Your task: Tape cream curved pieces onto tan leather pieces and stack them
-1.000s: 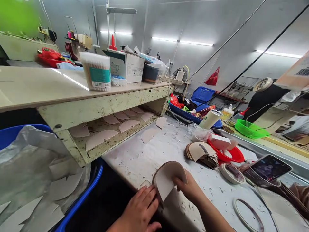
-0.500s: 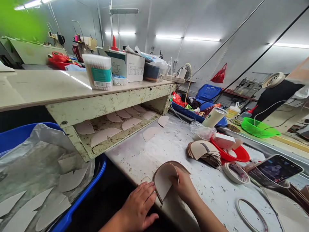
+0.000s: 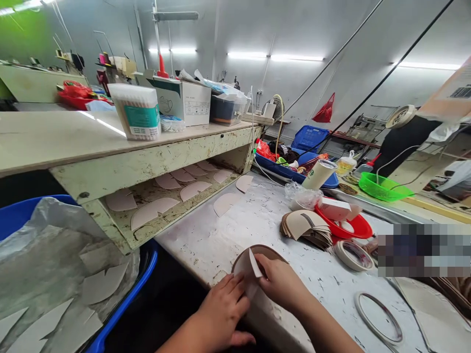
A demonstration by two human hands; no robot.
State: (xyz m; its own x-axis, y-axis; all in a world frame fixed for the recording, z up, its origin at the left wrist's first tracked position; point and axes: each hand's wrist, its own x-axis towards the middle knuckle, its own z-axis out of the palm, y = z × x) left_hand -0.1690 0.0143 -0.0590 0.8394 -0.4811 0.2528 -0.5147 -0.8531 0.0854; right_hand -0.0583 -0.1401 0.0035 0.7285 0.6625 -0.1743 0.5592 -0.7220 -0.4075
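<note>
Curved pale piece (image 3: 254,264) at the near edge of the white worktable (image 3: 198,240), between the two hands, over a brown-rimmed piece (image 3: 272,250); its raised edge lies at the right hand's fingertips. Right hand (image 3: 281,280): fingers bent, thumb and forefinger closed in a pinch on that edge. Left hand (image 3: 222,308): fingers extended and close together, thumb apart, fingertips at the pieces' left side; whether they press cannot be told.
</note>
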